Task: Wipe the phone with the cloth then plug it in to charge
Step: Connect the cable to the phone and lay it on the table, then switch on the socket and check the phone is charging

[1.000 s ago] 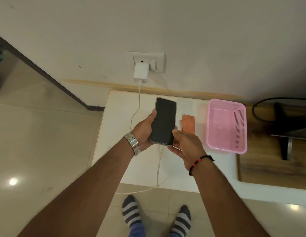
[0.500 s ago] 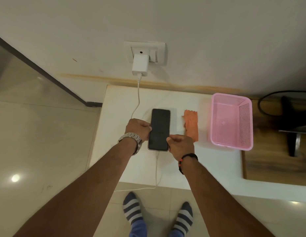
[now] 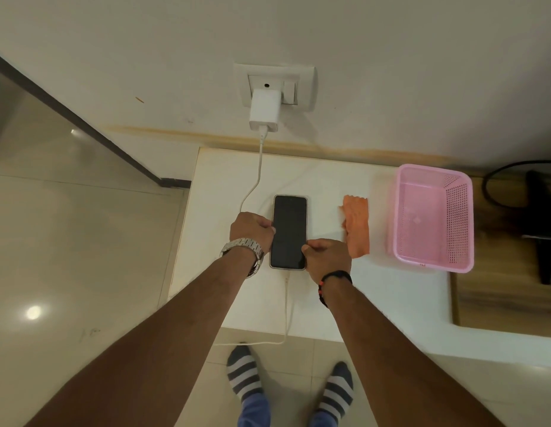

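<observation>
A black phone lies flat, screen up, on the white table. My left hand grips its left edge and my right hand grips its lower right edge. A white cable runs out from the phone's near end, loops over the table's front edge and comes back up on the left to the white charger plugged into the wall socket. The orange cloth lies just right of the phone, partly behind my right hand.
A pink plastic basket stands on the table at the right. Beyond it are a wooden surface and a dark stand with a black cord. My striped socks are on the tiled floor by the table's front edge.
The phone has come down from mid-air to lie flat on the table. Both hands lowered with it and stay on its edges.
</observation>
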{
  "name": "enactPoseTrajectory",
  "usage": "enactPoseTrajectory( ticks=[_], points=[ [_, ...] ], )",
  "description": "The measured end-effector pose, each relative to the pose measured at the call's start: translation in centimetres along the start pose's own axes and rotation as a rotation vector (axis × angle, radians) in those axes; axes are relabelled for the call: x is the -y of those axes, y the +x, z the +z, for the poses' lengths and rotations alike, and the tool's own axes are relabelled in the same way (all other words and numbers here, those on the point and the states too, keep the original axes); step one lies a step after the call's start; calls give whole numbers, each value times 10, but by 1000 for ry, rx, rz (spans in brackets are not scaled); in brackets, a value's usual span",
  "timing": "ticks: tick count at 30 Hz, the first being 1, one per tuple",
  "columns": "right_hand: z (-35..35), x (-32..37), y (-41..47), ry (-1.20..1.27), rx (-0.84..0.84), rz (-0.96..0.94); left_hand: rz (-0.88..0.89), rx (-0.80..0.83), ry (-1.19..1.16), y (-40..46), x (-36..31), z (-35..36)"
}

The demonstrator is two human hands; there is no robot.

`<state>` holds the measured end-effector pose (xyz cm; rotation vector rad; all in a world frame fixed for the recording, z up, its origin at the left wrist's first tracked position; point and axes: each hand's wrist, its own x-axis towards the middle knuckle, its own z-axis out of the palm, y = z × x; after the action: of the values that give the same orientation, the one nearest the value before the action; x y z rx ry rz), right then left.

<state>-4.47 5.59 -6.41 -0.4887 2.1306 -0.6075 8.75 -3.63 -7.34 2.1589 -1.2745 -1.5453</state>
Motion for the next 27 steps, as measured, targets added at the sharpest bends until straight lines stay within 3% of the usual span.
enactPoseTrajectory(
  ticks=[27],
  points=[
    [11, 2, 9, -49, -102, 2, 124, -94, 167, 4, 1, 3]
  ],
)
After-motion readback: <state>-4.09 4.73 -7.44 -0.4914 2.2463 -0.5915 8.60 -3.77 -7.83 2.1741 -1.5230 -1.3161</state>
